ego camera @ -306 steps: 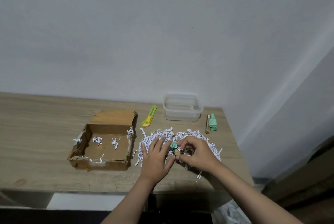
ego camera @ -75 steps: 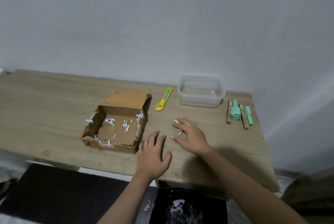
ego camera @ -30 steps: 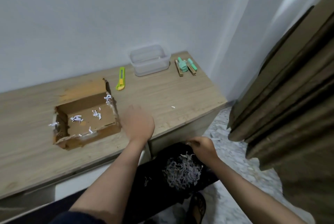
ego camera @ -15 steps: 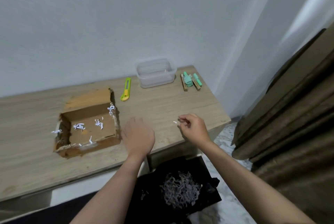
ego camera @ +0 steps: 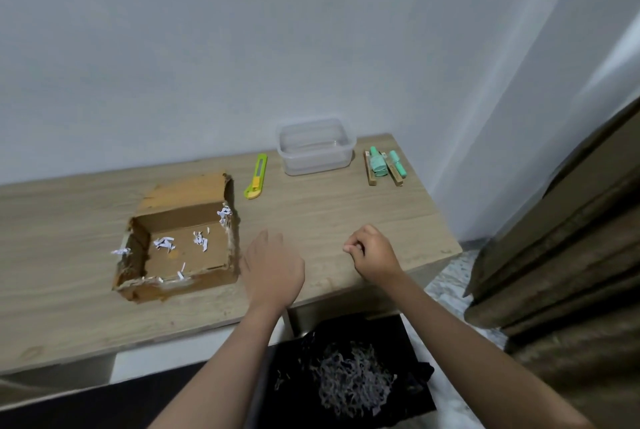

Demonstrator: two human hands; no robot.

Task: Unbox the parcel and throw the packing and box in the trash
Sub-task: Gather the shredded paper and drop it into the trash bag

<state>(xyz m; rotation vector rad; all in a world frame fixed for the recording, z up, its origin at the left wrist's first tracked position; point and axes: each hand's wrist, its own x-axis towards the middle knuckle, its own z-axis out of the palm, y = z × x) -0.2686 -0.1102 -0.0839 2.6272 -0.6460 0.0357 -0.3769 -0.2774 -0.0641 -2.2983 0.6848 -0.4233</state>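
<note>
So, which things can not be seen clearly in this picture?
All in the head view:
- Right hand: the curled fingers hide whatever is pinched, if anything.
- Left hand: its back hides the palm and the table beneath.
- Trash bag: dark, cut off by the bottom edge.
- Green items: too small to identify.

The wooden tabletop [ego camera: 329,206] stood against a pale wall. On it an open cardboard box [ego camera: 180,248] sat toward the left, with scraps of shredded paper [ego camera: 164,243] on its floor and rim. Just right of its far corner lay a yellow-green box cutter [ego camera: 256,176]. A clear plastic tub [ego camera: 316,145] stood at the back edge, and beside it, near the right corner, lay a few small green and wooden items [ego camera: 383,167] side by side.
</note>
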